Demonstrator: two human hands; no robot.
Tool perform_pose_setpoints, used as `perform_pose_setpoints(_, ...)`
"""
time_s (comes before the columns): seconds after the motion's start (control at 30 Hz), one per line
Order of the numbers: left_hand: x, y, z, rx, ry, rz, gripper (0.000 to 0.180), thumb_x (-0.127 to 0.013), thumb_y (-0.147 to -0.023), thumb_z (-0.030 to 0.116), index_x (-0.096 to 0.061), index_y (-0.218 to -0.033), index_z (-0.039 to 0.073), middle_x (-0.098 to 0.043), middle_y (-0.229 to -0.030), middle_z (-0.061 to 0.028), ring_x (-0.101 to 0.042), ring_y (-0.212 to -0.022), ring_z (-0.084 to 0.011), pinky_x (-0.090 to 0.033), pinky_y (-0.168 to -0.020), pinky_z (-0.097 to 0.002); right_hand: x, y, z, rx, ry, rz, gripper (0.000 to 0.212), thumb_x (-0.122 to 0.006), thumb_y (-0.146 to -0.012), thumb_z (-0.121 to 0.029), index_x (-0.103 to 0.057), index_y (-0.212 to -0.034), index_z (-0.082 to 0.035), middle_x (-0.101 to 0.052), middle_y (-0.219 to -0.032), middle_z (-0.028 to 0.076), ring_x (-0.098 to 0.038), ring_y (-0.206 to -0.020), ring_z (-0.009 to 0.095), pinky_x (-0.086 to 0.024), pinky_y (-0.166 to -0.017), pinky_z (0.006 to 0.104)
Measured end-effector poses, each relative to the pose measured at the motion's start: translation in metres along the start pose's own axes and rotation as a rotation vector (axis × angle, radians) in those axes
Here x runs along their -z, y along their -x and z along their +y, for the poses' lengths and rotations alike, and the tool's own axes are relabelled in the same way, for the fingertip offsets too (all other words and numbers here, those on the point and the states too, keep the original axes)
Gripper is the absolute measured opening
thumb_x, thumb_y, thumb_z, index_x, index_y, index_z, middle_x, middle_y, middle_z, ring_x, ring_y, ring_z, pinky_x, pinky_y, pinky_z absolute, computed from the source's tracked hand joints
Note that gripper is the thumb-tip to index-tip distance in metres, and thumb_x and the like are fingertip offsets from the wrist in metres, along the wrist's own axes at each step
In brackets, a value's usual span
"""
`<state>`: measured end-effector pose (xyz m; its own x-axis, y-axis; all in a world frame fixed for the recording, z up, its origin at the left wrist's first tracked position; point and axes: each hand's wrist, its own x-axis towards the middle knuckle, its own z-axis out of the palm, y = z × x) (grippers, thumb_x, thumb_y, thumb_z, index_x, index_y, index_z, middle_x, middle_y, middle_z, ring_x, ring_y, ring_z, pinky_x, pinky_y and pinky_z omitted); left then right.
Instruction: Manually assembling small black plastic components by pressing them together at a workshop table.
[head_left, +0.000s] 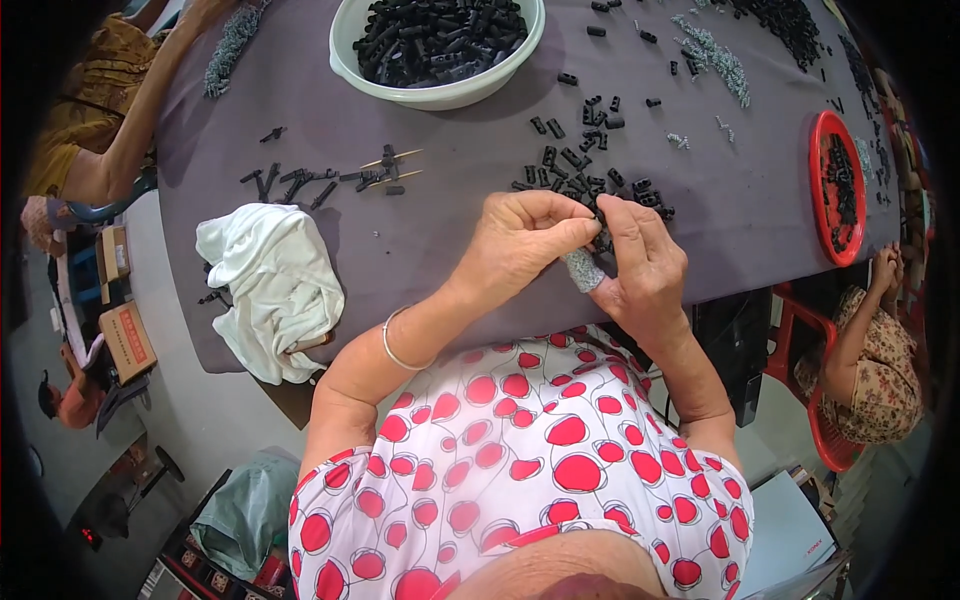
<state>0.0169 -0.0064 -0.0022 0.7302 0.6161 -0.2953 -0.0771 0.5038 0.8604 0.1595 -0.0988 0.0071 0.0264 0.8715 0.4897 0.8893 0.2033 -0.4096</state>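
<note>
My left hand and my right hand meet at the near side of a loose pile of small black plastic parts. Their fingertips are pinched together on a small black part, mostly hidden by the fingers. A greyish wrap covers the thumb of my right hand. Left of my hands, longer black pieces lie scattered, with thin wooden sticks among them. A crumpled white cloth rests near the table's left edge, with a few black pieces poking out beside it.
A white basin full of black parts stands at the far side of the grey-covered table. Silvery small pieces lie far right, beyond a red tray of black parts. Other people sit left and right.
</note>
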Motion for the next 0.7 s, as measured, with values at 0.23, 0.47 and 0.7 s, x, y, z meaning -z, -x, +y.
perform_pose_setpoints(0.23, -0.002, 0.001, 0.002, 0.020, 0.014, 0.011, 0.019, -0.065, -0.087, 0.015, -0.067, -0.092, -0.004, -0.064, -0.077, -0.0012, -0.055, -0.067, -0.0041, -0.046, -0.059, -0.0197, -0.002, 0.000, 0.001, 0.007, -0.029, -0.003, 0.056, -0.066, -0.056, -0.004, -0.056, -0.110, 0.006, -0.059, -0.090, 0.015, -0.061, -0.079, 0.031, -0.052, -0.065, 0.0385)
perform_pose_setpoints(0.47, -0.001, -0.001, 0.002, -0.062, 0.002, 0.031, 0.020, -0.058, -0.091, 0.014, -0.060, -0.098, -0.004, -0.063, -0.084, -0.0039, -0.057, -0.071, -0.0070, -0.048, -0.064, -0.0213, -0.004, -0.001, 0.011, 0.036, -0.048, 0.119, 0.047, -0.067, -0.059, -0.005, -0.059, -0.105, 0.007, -0.061, -0.084, 0.015, -0.061, -0.072, 0.030, -0.052, -0.061, 0.0368)
perform_pose_setpoints(0.7, -0.002, 0.000, 0.006, -0.061, -0.041, 0.005, 0.015, -0.056, -0.089, 0.010, -0.063, -0.093, -0.003, -0.066, -0.087, -0.0067, -0.058, -0.073, -0.0106, -0.049, -0.069, -0.0245, -0.002, 0.003, 0.014, -0.015, -0.111, 0.102, 0.051, -0.066, -0.056, -0.005, -0.059, -0.104, 0.007, -0.061, -0.082, 0.016, -0.062, -0.069, 0.030, -0.052, -0.059, 0.0369)
